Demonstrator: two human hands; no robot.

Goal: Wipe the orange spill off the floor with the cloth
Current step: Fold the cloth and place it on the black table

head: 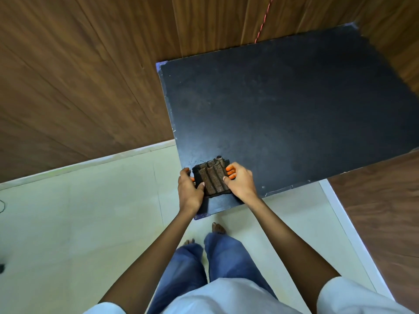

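As hands grip cloth, its sides hidden.

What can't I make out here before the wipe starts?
Head view:
- Spill: none shows on the floor; the table and the legs hide parts.
- Cloth underside: hidden by its folds, the left hand and the right hand.
- Dark thing at left edge: cut off.
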